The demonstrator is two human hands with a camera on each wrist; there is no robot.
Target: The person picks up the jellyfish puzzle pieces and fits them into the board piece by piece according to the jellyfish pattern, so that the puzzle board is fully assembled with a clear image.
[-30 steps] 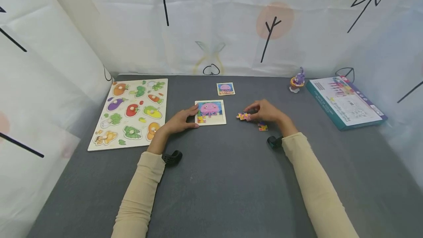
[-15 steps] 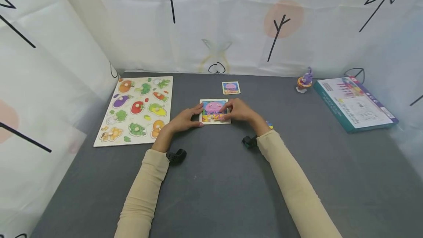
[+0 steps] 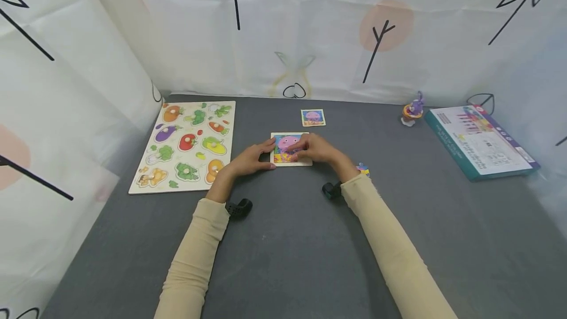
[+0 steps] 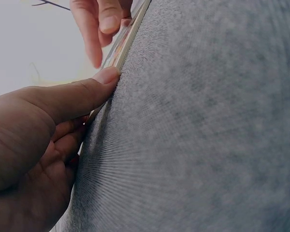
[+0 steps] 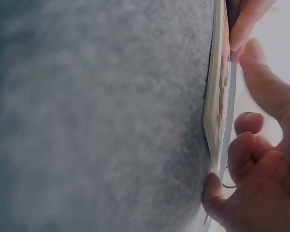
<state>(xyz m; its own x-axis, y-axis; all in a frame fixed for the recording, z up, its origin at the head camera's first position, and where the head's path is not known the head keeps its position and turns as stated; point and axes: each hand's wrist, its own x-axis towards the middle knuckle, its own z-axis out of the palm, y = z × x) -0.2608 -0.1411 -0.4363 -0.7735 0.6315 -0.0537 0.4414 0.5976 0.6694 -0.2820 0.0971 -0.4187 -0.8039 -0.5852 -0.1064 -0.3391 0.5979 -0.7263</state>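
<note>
A small square jigsaw puzzle board point(image 3: 304, 164) with a pink octopus picture lies flat mid-table. My left hand point(image 3: 251, 159) grips its left side, thumb at the near corner and fingers on the far part; the left wrist view shows the thumb point(image 4: 82, 96) against the board's edge. My right hand point(image 3: 319, 149) is over the board's right half. Its thumb and forefinger pinch a jigsaw piece down at the picture's lower part; the fingers mostly hide the piece. In the right wrist view the little finger point(image 5: 212, 191) is by the board's corner.
Behind the board lies a small octopus picture card point(image 3: 313, 117). A loose jigsaw piece point(image 3: 363, 169) sits by the right forearm. A vegetable peg puzzle point(image 3: 201, 166) is at left. A purple figurine point(image 3: 413, 110) and a teal box point(image 3: 485, 142) stand at right.
My right hand has moved left from beside the loose pieces onto the board, bringing a jigsaw piece. The left hand keeps its hold on the board. The head view has shifted slightly.
</note>
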